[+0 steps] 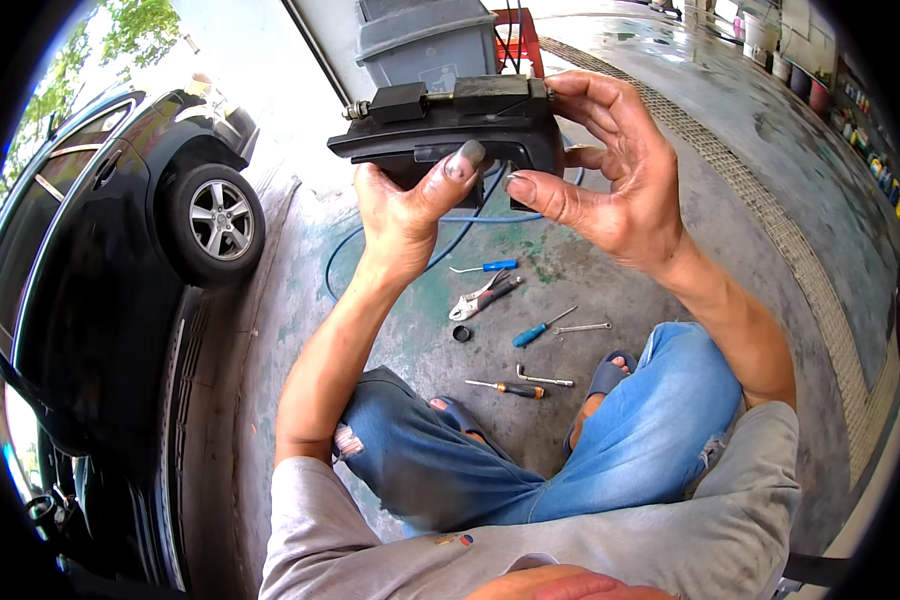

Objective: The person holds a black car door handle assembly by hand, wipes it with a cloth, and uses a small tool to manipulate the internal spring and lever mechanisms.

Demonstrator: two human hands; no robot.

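Note:
Up in front of me I hold a black, box-like plastic part (370,140), with two dark blocks along its top and a metal bolt end at its left. Its kind I cannot make out. My left hand (400,215) grips it from below, thumb pressed against the near face and the other fingers hidden behind or under it. At the right end, my right hand (630,180) curls around the part: fingertips touch the upper corner, while the thumb lies by the lower edge.
On the concrete floor lie a blue-handled hook tool (498,266), locking pliers (482,298), a black ring-shaped piece (461,333), a blue screwdriver (532,335), a wrench (583,327), an L-shaped wrench (545,378) and another screwdriver (520,390). A black car (100,280) stands left; a grey bin (420,45) stands beyond.

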